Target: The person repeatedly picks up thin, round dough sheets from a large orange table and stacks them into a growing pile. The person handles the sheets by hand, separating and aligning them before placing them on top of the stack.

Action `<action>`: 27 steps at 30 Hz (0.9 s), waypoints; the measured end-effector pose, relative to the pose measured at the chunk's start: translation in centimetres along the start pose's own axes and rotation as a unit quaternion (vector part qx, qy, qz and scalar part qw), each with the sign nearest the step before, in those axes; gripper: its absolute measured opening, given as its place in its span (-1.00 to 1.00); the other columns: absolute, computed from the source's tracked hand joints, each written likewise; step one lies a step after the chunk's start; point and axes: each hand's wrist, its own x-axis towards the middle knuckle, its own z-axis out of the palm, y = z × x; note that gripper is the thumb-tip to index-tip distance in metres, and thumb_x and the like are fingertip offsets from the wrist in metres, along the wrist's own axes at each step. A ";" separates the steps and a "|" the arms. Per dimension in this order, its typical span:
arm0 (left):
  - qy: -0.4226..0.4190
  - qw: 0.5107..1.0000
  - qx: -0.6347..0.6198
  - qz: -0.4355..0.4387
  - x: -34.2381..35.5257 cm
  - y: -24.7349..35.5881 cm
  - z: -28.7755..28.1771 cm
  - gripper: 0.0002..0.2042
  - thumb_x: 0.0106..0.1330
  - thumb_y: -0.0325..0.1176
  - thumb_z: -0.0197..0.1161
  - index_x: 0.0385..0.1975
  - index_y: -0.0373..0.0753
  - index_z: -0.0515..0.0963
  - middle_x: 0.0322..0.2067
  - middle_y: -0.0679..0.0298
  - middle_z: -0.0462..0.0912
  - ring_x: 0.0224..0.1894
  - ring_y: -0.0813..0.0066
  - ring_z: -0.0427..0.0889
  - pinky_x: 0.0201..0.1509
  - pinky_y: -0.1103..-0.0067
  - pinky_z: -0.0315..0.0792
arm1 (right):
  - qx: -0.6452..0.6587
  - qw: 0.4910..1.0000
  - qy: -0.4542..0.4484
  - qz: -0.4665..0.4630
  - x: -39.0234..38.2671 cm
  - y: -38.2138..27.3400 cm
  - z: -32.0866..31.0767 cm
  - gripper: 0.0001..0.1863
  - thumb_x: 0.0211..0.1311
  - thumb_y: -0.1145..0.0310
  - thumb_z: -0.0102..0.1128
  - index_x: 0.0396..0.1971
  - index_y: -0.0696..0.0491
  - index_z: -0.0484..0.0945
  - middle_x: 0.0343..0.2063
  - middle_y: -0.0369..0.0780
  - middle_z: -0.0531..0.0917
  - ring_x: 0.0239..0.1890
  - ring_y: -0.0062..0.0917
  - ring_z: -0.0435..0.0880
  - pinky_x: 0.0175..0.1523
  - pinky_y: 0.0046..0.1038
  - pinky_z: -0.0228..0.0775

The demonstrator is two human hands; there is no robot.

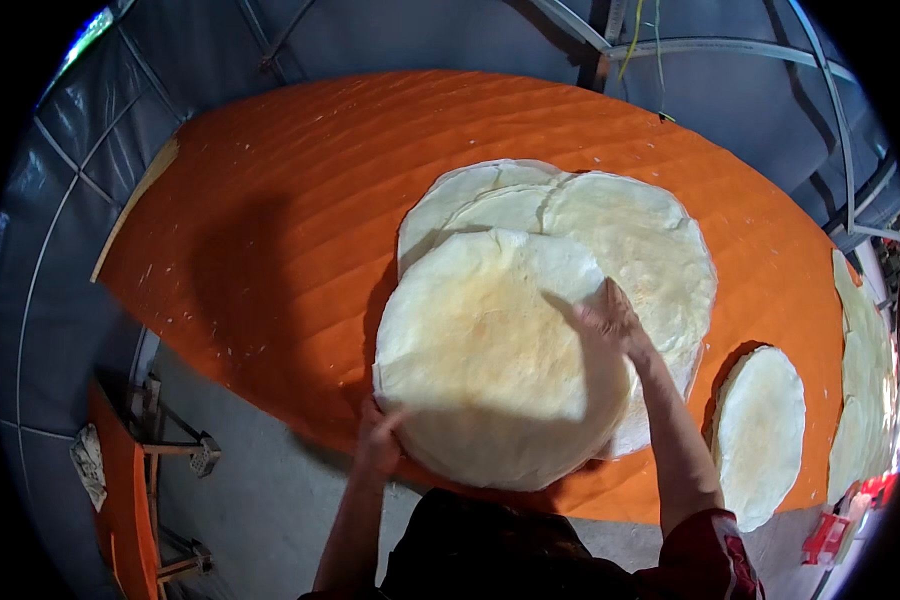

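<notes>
A thick stack of large, thin, round flatbreads (pixel 490 350), pale with light brown toasting, lies at the front edge of the orange-covered table. My left hand (pixel 378 438) grips its lower left edge, with the thumb on top and the other fingers hidden beneath. At the upper right edge, my right hand (pixel 612 322) holds the same stack, its thumb over the top; it is slightly blurred. More flatbreads (pixel 635 240) lie in overlapping piles behind and to the right, partly covered by the front stack.
A smaller-looking pile of flatbreads (pixel 762 430) sits at the table's right front edge. Further right lie more pale sheets (pixel 860 370), beside a red item (pixel 826 538). The orange table cover (pixel 300 220) carries scattered crumbs. Metal frame bars (pixel 700 46) stand along the grey tarp wall.
</notes>
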 end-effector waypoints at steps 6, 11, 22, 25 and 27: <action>0.073 0.996 0.018 0.052 -0.3 -1.8 0.5 -0.49 -0.19 -0.67 -0.03 -0.12 -0.21 0.20 -0.11 0.16 0.33 -0.04 0.32 0.37 -0.09 0.49 0.34 | 0.352 0.936 -0.017 0.021 -1.2 4.0 0.6 -0.31 -0.02 0.09 0.21 -0.05 0.33 0.24 -0.15 -0.02 0.41 -0.07 -0.46 0.38 -0.08 -0.45 0.29; 0.131 0.988 0.062 0.045 1.2 -1.0 1.2 -0.45 -0.28 -0.67 -0.05 -0.12 -0.26 0.19 -0.20 0.19 0.32 -0.16 0.34 0.39 -0.18 0.50 0.36 | 0.277 0.931 -0.159 0.178 2.1 1.2 -4.0 -0.35 -0.20 0.14 0.32 -0.19 0.35 0.37 -0.47 -0.13 0.56 -0.36 -0.53 0.53 -0.29 -0.51 0.37; 0.098 0.993 -0.021 0.057 4.6 -0.2 -0.2 -0.81 0.18 -0.50 0.06 -0.24 -0.24 0.26 -0.33 0.16 0.46 -0.31 0.42 0.48 -0.28 0.53 0.44 | 0.489 0.810 0.091 0.311 -2.9 3.9 -1.5 -0.47 -0.24 0.59 0.28 -0.15 0.34 0.33 -0.40 -0.16 0.56 -0.36 -0.49 0.56 -0.18 -0.52 0.41; 0.085 0.991 -0.049 0.089 3.9 -1.5 -1.3 -0.78 0.13 -0.56 0.12 -0.25 -0.19 0.32 -0.40 0.26 0.49 -0.37 0.50 0.49 -0.37 0.59 0.43 | 0.516 0.807 0.067 0.280 -2.8 3.3 -1.5 -0.56 -0.24 0.58 0.29 -0.25 0.29 0.38 -0.43 -0.18 0.56 -0.40 -0.51 0.56 -0.21 -0.52 0.42; 0.092 0.993 0.021 0.066 4.1 -1.6 -2.4 -0.85 0.15 -0.52 0.12 -0.30 -0.21 0.36 -0.42 0.29 0.49 -0.36 0.53 0.49 -0.37 0.61 0.42 | 0.531 0.803 0.056 0.265 -2.9 2.9 -1.5 -0.59 -0.24 0.58 0.29 -0.29 0.26 0.39 -0.44 -0.19 0.57 -0.42 -0.52 0.56 -0.24 -0.52 0.43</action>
